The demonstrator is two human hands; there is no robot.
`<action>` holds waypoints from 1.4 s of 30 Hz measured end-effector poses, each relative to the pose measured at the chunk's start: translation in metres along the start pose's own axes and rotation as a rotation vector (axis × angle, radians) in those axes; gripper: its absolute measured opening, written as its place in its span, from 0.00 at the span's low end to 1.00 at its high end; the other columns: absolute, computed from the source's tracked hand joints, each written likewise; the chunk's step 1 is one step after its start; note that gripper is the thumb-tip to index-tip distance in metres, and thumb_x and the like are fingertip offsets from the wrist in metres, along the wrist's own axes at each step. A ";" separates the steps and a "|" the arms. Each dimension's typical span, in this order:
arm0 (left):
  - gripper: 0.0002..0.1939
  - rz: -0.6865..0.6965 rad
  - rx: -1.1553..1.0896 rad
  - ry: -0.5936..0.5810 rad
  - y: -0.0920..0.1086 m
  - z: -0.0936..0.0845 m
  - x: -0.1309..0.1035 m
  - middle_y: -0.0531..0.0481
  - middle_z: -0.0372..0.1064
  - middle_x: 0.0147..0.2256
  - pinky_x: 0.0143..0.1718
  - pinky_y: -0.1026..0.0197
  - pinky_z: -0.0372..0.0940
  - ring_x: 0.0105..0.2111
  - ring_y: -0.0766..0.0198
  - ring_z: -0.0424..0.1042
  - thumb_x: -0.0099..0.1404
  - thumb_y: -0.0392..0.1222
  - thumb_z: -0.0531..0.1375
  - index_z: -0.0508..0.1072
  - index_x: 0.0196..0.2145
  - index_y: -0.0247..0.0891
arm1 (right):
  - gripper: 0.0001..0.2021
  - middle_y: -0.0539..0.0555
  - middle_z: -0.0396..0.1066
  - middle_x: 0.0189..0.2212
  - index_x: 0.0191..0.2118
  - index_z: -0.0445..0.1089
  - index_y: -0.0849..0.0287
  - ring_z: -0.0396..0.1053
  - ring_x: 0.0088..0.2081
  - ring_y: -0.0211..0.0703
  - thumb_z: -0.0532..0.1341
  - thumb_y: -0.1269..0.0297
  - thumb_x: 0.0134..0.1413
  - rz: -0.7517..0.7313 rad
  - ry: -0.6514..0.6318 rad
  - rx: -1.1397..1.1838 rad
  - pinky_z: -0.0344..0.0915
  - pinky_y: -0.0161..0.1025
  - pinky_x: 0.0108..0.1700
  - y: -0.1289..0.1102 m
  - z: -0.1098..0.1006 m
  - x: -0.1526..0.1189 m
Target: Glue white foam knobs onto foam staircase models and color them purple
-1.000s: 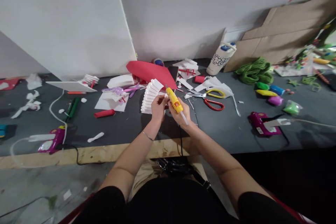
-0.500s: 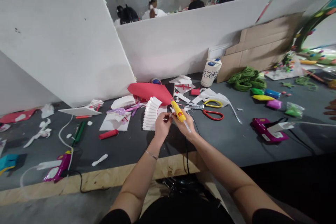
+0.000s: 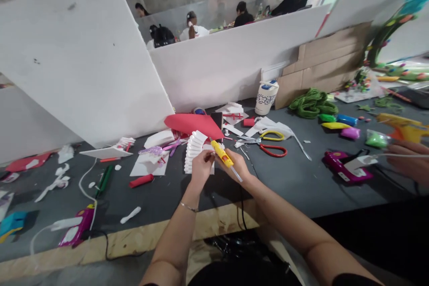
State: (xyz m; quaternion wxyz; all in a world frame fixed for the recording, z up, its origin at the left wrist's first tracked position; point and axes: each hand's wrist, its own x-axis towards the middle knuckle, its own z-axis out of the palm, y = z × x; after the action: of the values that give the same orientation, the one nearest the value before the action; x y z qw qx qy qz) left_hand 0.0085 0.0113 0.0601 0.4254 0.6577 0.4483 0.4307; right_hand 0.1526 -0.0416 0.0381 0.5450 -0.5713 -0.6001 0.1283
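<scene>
My right hand (image 3: 236,164) is closed around a yellow hot glue gun (image 3: 222,153) with a clear glue stick poking out of its back end. Close beside the gun, my left hand (image 3: 203,165) has its fingers pinched together near the nozzle side; whatever is between them is too small to make out. Just beyond my left hand, a fan-like row of white rolled pieces (image 3: 194,148) lies on white card. A large red sheet (image 3: 192,124) rests behind it. Scissors (image 3: 264,140) with one yellow and one red handle lie to the right.
Purple power strips sit at left (image 3: 78,228) and right (image 3: 348,167), with trailing cords. A white cup (image 3: 266,98) stands by the cardboard (image 3: 321,65). Green yarn (image 3: 313,103) and coloured clay packs lie right. Another person's hand (image 3: 410,161) is near a yellow-orange glue gun (image 3: 404,127).
My hands, with the glue gun, have shifted slightly left relative to the table items. At right, the other person's hand has come further into view with a yellow-orange glue gun. The camera has tilted up.
</scene>
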 end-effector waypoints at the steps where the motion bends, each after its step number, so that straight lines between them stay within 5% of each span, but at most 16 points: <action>1: 0.03 -0.012 -0.030 0.016 -0.001 -0.002 0.003 0.52 0.80 0.30 0.39 0.59 0.72 0.32 0.59 0.80 0.57 0.37 0.67 0.78 0.32 0.41 | 0.21 0.51 0.68 0.22 0.27 0.61 0.51 0.65 0.25 0.42 0.59 0.41 0.61 0.002 -0.017 -0.003 0.62 0.38 0.30 -0.001 -0.001 -0.002; 7: 0.11 -0.059 -0.151 0.080 0.003 -0.023 0.018 0.51 0.80 0.32 0.40 0.63 0.71 0.34 0.63 0.78 0.53 0.42 0.72 0.79 0.35 0.39 | 0.23 0.50 0.66 0.22 0.25 0.59 0.52 0.66 0.25 0.40 0.59 0.40 0.61 -0.013 -0.185 -0.032 0.60 0.36 0.30 -0.010 -0.011 -0.011; 10: 0.11 0.025 -0.203 0.057 0.010 -0.029 0.020 0.49 0.80 0.34 0.41 0.63 0.70 0.36 0.62 0.78 0.55 0.45 0.73 0.81 0.34 0.39 | 0.24 0.49 0.65 0.21 0.25 0.58 0.52 0.63 0.24 0.39 0.58 0.39 0.61 0.004 -0.221 -0.008 0.59 0.36 0.30 -0.014 -0.014 -0.011; 16: 0.08 0.151 -0.149 0.076 0.016 -0.027 0.021 0.49 0.79 0.35 0.39 0.64 0.69 0.34 0.64 0.75 0.56 0.43 0.74 0.82 0.33 0.39 | 0.23 0.48 0.61 0.21 0.25 0.57 0.52 0.60 0.24 0.38 0.56 0.41 0.62 0.013 -0.197 0.002 0.57 0.36 0.30 -0.015 -0.016 -0.010; 25: 0.14 0.084 -0.100 0.061 -0.007 -0.038 0.031 0.52 0.77 0.31 0.35 0.63 0.70 0.29 0.66 0.74 0.54 0.48 0.73 0.79 0.35 0.39 | 0.18 0.51 0.66 0.25 0.29 0.57 0.52 0.63 0.27 0.41 0.57 0.46 0.64 0.008 -0.150 -0.184 0.56 0.37 0.32 0.005 -0.018 -0.005; 33: 0.08 0.073 0.030 0.116 -0.017 -0.076 0.045 0.53 0.76 0.29 0.33 0.63 0.71 0.27 0.66 0.74 0.57 0.41 0.70 0.78 0.35 0.40 | 0.08 0.62 0.75 0.38 0.39 0.66 0.58 0.72 0.40 0.53 0.63 0.59 0.62 -0.003 -0.432 -0.545 0.63 0.42 0.40 0.014 -0.027 -0.008; 42: 0.06 0.238 0.272 0.100 -0.019 -0.072 0.072 0.49 0.78 0.37 0.43 0.59 0.73 0.36 0.64 0.76 0.60 0.34 0.69 0.78 0.35 0.40 | 0.15 0.66 0.75 0.46 0.46 0.72 0.63 0.73 0.48 0.60 0.70 0.64 0.55 0.000 -0.599 -0.597 0.70 0.49 0.48 0.014 -0.025 -0.017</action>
State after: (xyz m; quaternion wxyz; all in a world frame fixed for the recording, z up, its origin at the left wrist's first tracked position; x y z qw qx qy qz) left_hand -0.0480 0.0967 0.0749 0.2559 0.7352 0.4421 0.4456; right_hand 0.1759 -0.0632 0.0278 0.1570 -0.6416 -0.7428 0.1093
